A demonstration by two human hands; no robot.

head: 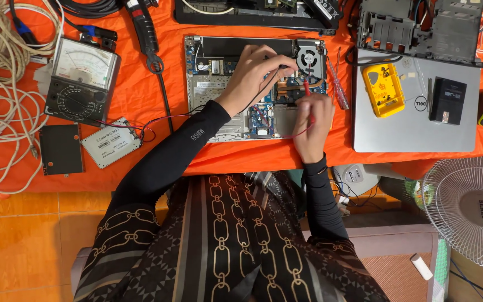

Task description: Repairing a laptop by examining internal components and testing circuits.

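Observation:
An opened laptop base lies on the orange cloth with its circuit board, copper heat pipe and fan exposed. My left hand holds a black test probe with its tip down on the board near the fan. My right hand grips a red test probe pointing up onto the board by the heat pipe. Red and black leads run left from the probes to an analog multimeter.
A closed silver laptop at right carries a yellow parts box and a black block. Screwdrivers lie beside the board. Two drives and white cables sit at left. A fan stands lower right.

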